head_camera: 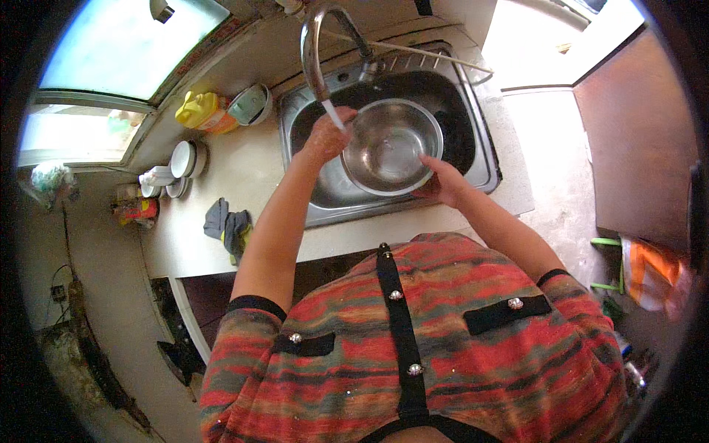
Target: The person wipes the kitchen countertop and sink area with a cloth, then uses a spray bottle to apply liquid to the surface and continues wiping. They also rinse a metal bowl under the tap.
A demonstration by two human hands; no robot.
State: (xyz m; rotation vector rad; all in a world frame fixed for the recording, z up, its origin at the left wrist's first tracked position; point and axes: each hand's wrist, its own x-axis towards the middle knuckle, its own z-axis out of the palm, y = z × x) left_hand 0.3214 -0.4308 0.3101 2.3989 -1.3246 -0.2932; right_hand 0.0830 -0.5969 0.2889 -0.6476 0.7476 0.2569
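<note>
A round stainless steel basin [394,145] is over the sink [332,196], its inside facing up towards me. On its left rim is my left hand [328,137], with the fingers reaching the upper edge. A stream of water [333,115] from the curved chrome faucet [310,55] falls onto that hand. My right hand [446,181] grips the lower right rim, the thumb inside and the other fingers partly hidden beneath. Some clear liquid or wet shine shows at the basin's bottom.
Left of the sink stand a yellow plastic jug [199,113] and nested bowls [252,105]. Farther left are white dishes [185,160] and grey-and-yellow cloths or gloves [227,224] on the countertop [243,166]. A thin pale rod [421,51] crosses behind the sink.
</note>
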